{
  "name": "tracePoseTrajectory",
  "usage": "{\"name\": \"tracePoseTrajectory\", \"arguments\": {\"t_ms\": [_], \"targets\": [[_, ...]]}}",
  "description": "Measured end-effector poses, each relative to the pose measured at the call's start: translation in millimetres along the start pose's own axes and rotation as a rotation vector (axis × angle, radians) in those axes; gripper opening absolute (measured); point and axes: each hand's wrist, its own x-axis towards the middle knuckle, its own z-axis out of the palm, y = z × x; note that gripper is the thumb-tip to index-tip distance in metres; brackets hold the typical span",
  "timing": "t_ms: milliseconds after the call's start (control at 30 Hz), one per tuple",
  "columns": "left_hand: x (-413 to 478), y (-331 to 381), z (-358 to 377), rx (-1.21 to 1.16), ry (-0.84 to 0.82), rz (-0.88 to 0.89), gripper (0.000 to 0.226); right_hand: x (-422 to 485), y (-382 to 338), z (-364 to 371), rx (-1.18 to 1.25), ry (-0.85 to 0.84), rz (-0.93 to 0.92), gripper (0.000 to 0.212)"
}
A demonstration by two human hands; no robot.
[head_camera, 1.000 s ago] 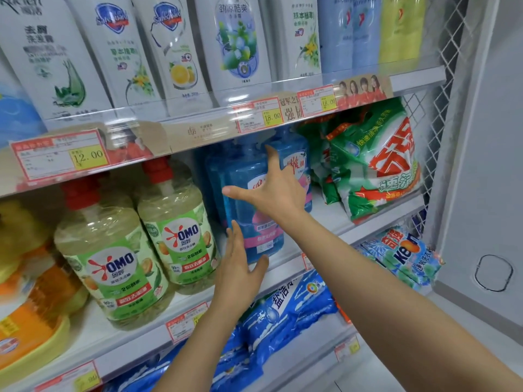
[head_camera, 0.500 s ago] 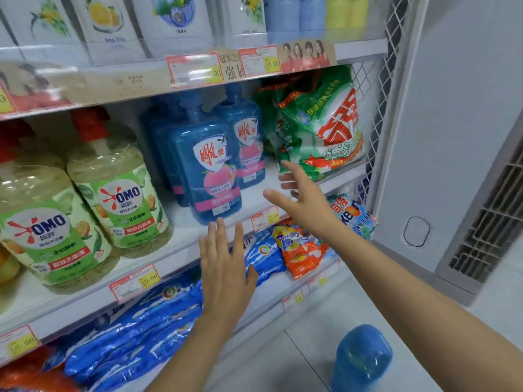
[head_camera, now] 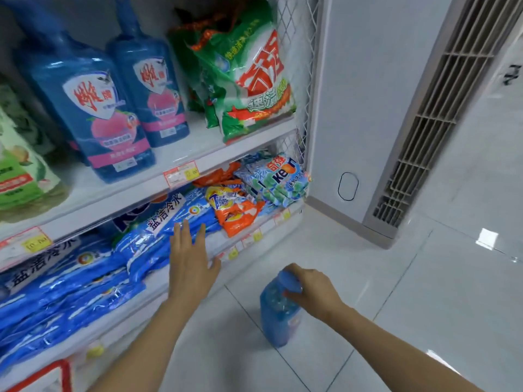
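Right hand (head_camera: 311,290): fingers curled over the cap (head_camera: 288,280) of the blue detergent bottle (head_camera: 278,321), gripping it from above, probably for a vertical lift. The bottle stands upright on the tiled floor (head_camera: 396,306), just in front of the shelving. Left hand (head_camera: 189,261): open, fingers straight, extended over the blue detergent bags (head_camera: 85,278) at the bottom shelf, probably for balance. Matching bottles (head_camera: 93,108) occupy the shelf above.
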Motion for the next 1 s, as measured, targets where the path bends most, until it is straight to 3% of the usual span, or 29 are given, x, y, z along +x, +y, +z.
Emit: {"name": "tracePoseTrajectory", "arguments": {"t_ms": [67, 167, 267, 367, 500, 733, 800, 900, 1000], "targets": [[-28.5, 13.0, 29.8, -0.138, -0.233, -0.001, 0.077, -1.9, 2.0, 9.3, 0.029, 0.022, -0.023, 0.045], [-66.2, 24.2, 70.8, -0.325, -0.522, -0.077, 0.094, -2.9, -2.5, 20.4, 0.133, 0.064, -0.055, 0.042], [-84.3, 25.3, 93.9, -0.511, -0.606, -0.165, 0.117, -2.6, -11.8, 18.8, 0.208, 0.099, -0.087, 0.041], [-86.6, 17.2, 94.8, -0.702, -0.49, -0.217, 0.122, -2.2, -26.6, 2.5, 0.216, 0.176, -0.159, 0.043], [-81.9, 10.2, 79.9, -0.88, -0.248, -0.184, 0.094, -0.5, -60.2, -32.9, 0.362, 0.302, -0.228, 0.041], [-55.5, 9.6, 0.7, -0.874, 0.023, -0.232, 0.091, 12.4, -118.8, -84.0, 0.702, 0.405, -0.326, 0.034], [-50.5, 13.1, -23.0, -0.835, 0.096, -0.254, 0.089, 15.9, -130.0, -94.4, 0.773, 0.37, -0.408, 0.053], [-43.0, 20.4, -56.6, -0.738, 0.181, -0.29, 0.091, 12.7, -140.5, -92.1, 0.78, 0.307, -0.4, 0.099], [-33.3, 29.5, -91.9, -0.639, 0.233, -0.258, 0.088, 9.2, -157.8, -88.0, 0.872, 0.273, -0.411, 0.114]]}}
